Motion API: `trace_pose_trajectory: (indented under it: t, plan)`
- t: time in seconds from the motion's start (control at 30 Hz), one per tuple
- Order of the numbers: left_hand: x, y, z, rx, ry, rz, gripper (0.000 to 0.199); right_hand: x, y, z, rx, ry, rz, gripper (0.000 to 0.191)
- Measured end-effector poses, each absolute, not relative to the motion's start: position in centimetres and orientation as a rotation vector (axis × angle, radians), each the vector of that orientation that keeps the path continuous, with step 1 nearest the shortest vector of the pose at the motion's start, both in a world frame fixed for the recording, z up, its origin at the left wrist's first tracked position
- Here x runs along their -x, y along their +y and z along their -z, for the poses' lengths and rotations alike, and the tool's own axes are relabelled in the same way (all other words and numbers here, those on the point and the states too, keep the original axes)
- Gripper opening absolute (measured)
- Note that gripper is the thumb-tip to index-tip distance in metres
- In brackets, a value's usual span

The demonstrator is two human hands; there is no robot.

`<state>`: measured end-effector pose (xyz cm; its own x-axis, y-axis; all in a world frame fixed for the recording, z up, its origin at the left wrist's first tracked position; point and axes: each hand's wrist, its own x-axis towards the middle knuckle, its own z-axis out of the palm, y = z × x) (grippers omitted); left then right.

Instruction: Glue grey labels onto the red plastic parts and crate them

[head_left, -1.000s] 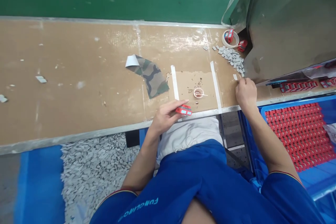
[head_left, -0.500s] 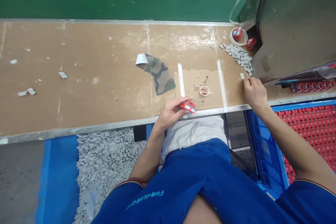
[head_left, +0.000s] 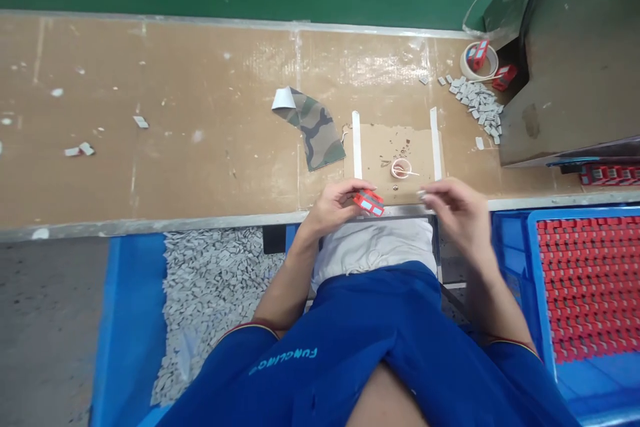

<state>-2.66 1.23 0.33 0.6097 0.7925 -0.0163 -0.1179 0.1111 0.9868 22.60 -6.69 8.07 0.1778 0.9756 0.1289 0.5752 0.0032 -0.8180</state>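
Note:
My left hand [head_left: 334,208] grips a small red block [head_left: 369,203] with pale blue labels, just over the bench's front edge. My right hand [head_left: 457,210] is slightly blurred, and its fingertips pinch a small pale piece [head_left: 421,194] beside the block. Between the hands and the far side lies a small cup [head_left: 401,168] with a stick in it, on a cardboard patch [head_left: 380,150] between white tape strips. Grey pieces form a pile [head_left: 477,103] on the bench at the right. Further back, a tape roll [head_left: 479,59] holds another red block.
A blue crate [head_left: 537,280] packed with rows of red blocks [head_left: 590,287] sits at the lower right. Camouflage fabric [head_left: 313,130] lies on the bench. A metal cabinet [head_left: 575,60] stands at the right. Grey pieces cover the floor [head_left: 210,300] at the lower left.
My right hand has moved left from beside the grey pile to the bench's front edge, its fingers pinched near the red block. The whole view has shifted slightly.

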Motion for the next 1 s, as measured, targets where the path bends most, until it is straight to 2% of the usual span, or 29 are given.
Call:
trace_pose_trajectory:
  t: [0.1, 0.37, 0.53, 0.83, 1.0]
  plan:
    - [2.7, 1.4, -0.4, -1.368, 0.67, -0.739, 0.034, -18.6, -6.5, -7.1, 1.516, -1.469, -0.869, 0.009]
    - [2.8, 1.5, -0.3, -1.458, 0.663, -0.737, 0.037, -17.5, -5.4, -5.8, 1.471, -1.418, -1.029, 0.01]
    - [2.8, 1.4, -0.1, -1.463, 0.687, -0.749, 0.039, -16.9, -5.7, -5.6, 1.506, -1.484, -0.87, 0.009]
    - [2.8, 1.4, -0.6, -1.666, 0.688, -0.752, 0.027, -15.5, -6.5, -6.9, 1.692, -1.929, -0.448, 0.024]
    - [3.0, 1.6, -0.8, -1.719, 0.634, -0.755, 0.023, -15.3, -7.1, -6.7, 1.683, -1.928, -0.466, 0.023]
